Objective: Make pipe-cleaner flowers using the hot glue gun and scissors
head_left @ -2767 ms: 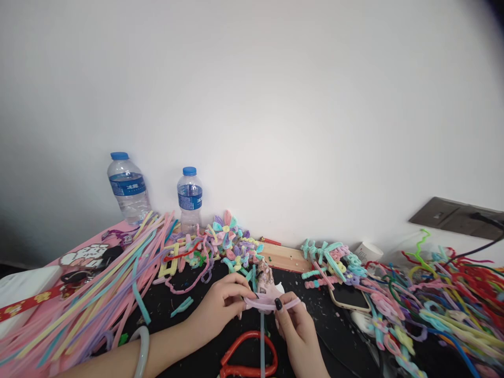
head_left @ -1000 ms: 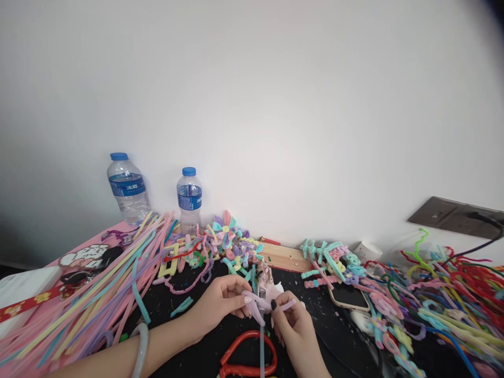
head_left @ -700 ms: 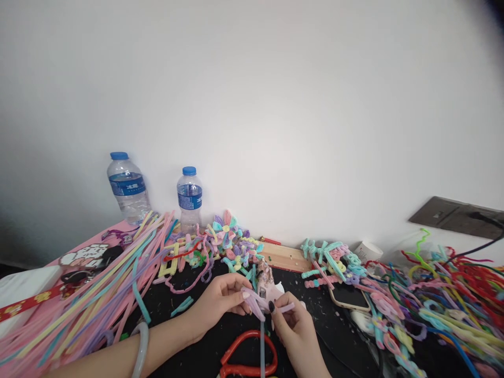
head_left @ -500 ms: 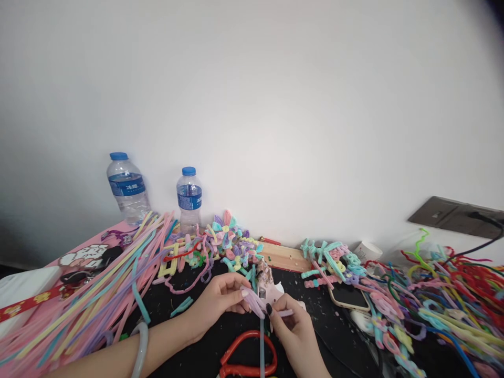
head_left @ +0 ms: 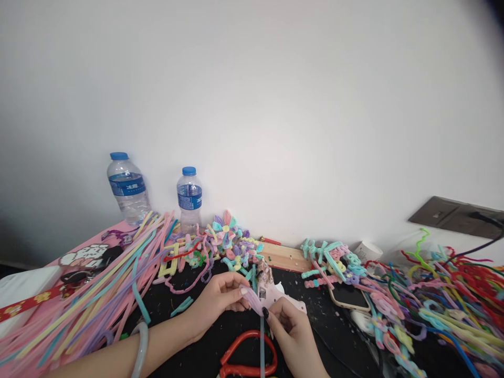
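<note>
A lilac bundle of folded pipe cleaner [head_left: 252, 301] is held between my two hands above the black table. My left hand [head_left: 222, 299], with a pale bangle [head_left: 140, 349] on its wrist, pinches the bundle's upper left end. At its lower right end, the thumb and fingers of my right hand [head_left: 290, 328] are closed on it. Just behind the hands lies a pale pink glue gun [head_left: 281, 298], its nozzle end stained brown. A translucent glue stick [head_left: 262, 349] runs toward me below the bundle. Red-handled scissors [head_left: 271, 350] lie under it, blades out of view.
Long pastel pipe cleaners [head_left: 98, 294] cover the left side. Two water bottles [head_left: 128, 191] stand by the wall. Finished pipe-cleaner pieces [head_left: 226, 236] are heaped behind my hands. A phone [head_left: 349, 297], a paper cup [head_left: 369, 251] and tangled colourful pipe cleaners [head_left: 460, 299] occupy the right.
My right hand has shifted slightly left and its fingers have closed nearer the bundle's end. The lilac tail that stuck out past its fingers no longer shows. My left hand is almost still.
</note>
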`<state>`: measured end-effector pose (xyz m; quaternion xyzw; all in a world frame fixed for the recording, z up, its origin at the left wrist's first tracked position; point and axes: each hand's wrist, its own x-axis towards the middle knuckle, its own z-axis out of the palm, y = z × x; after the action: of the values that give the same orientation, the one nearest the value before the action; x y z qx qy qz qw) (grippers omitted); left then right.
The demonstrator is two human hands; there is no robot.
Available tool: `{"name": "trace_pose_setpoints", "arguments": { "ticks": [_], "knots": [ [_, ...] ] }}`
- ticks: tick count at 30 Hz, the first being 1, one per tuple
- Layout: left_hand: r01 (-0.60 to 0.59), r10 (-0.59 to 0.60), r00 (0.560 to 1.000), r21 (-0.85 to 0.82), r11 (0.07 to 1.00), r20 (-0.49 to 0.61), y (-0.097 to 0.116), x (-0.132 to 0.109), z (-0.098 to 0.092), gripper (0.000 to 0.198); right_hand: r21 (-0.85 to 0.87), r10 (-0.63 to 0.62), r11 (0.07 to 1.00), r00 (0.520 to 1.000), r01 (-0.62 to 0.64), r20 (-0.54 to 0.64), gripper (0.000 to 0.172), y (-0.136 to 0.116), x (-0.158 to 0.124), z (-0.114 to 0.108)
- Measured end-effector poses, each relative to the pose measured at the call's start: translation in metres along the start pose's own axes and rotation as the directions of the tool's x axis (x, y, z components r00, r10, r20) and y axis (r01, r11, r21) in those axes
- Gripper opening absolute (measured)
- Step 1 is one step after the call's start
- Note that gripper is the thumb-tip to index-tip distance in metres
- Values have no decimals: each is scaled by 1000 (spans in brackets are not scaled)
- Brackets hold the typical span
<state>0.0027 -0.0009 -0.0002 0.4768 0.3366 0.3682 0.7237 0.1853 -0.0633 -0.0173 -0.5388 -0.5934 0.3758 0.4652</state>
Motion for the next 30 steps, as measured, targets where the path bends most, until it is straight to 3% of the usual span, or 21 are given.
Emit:
{"name": "trace_pose_setpoints", "arguments": {
  "ticks": [5,10,19,30],
  "knots": [
    [-1,1,1000,-10,1000,-4,-1,0,0,24,-38,29,999,999,-29,12,35,-1,1,0],
    [-2,2,1000,-9,1000,-2,2,0,0,23,-27,73,997,993,-70,97,37,-8,1,-1],
    [14,-14,1000,10,1000,-5,3,-1,1,27,-181,-18,983,991,42,132,33,-13,1,-2],
    [20,-20,1000,28,999,16,4,0,1,32,-286,-42,954,983,92,179,32,-16,3,-2]
  ]
}}
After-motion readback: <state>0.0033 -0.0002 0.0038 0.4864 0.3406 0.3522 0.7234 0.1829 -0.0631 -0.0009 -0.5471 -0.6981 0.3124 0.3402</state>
